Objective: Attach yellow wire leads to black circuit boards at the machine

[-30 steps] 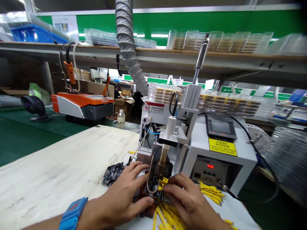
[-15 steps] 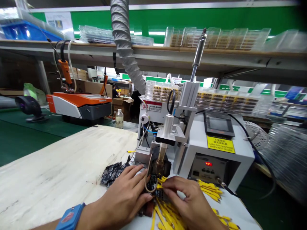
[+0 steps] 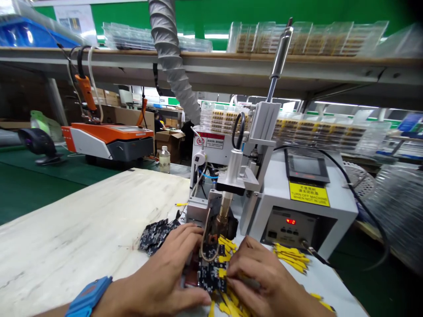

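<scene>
A dark circuit board point(image 3: 209, 275) with yellow flex strips point(image 3: 223, 259) along its right edge lies under the soldering head point(image 3: 223, 218) of a bench machine. At the board's left side is my left hand point(image 3: 168, 268), fingers spread, thumb by the board's lower edge and fingertips near the fixture. My right hand point(image 3: 261, 275) pinches a yellow strip at the board's right edge. Loose yellow strips point(image 3: 233, 304) lie below, partly hidden by my right hand. A pile of dark boards point(image 3: 157, 235) rests left of my left hand.
The machine's control box point(image 3: 340, 207) stands right, with more yellow strips point(image 3: 291, 256) before it. A bottle point(image 3: 164, 160), an orange-grey device point(image 3: 112, 141) and a small black fan point(image 3: 39, 145) are at the back left. A grey duct point(image 3: 172, 57) hangs overhead.
The view has shifted slightly. Both hands have moved apart and the board shows more fully, lower under the head. My left thumb has moved down; my right hand is lower along the board's edge.
</scene>
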A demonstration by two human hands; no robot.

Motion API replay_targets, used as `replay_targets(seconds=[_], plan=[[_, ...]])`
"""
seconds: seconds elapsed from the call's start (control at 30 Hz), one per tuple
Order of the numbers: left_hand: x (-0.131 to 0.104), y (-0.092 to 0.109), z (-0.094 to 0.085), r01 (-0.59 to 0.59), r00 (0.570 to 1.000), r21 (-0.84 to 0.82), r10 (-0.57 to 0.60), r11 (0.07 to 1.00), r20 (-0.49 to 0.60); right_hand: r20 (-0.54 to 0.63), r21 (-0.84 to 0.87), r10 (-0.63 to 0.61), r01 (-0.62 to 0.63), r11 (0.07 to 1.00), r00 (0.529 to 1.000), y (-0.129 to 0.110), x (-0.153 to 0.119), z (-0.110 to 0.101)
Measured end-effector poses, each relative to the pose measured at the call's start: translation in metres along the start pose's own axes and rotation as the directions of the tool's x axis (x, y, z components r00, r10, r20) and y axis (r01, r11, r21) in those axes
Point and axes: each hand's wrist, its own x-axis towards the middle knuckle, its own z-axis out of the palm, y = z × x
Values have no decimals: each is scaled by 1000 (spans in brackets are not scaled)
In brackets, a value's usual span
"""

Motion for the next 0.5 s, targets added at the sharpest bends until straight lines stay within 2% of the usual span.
replay_targets(seconds=[0.1,0.2,0.27,0.33,0.37,0.43,0.47,0.5], plan=[[3,3,0,15,1000,-36,-15,999,-2,10,-26,-32,32,999,999,1,0,2],[6,-2,-12,-35,999,-79,38,996,35,13,-23,-41,41,999,999,2,1,2],[5,-15,-28,-25,994,-126,38,992,102,22,-30,-44,45,999,999,1,1,1],[3,-36,-47,96,983,-183,-64,978,172,27,-39,-41,42,998,999,0,1,0],[2,-48,-55,209,966,-174,-175,962,191,26,-41,-37,38,998,999,-1,2,0],[-2,-69,-69,422,873,-55,-388,905,296,18,-37,-32,33,999,999,-2,2,0],[-5,-77,-73,481,818,14,-454,877,354,15,-36,-31,32,999,999,-2,3,0],[-7,-82,-76,500,794,43,-478,865,374,14,-34,-34,34,999,999,-1,3,1]])
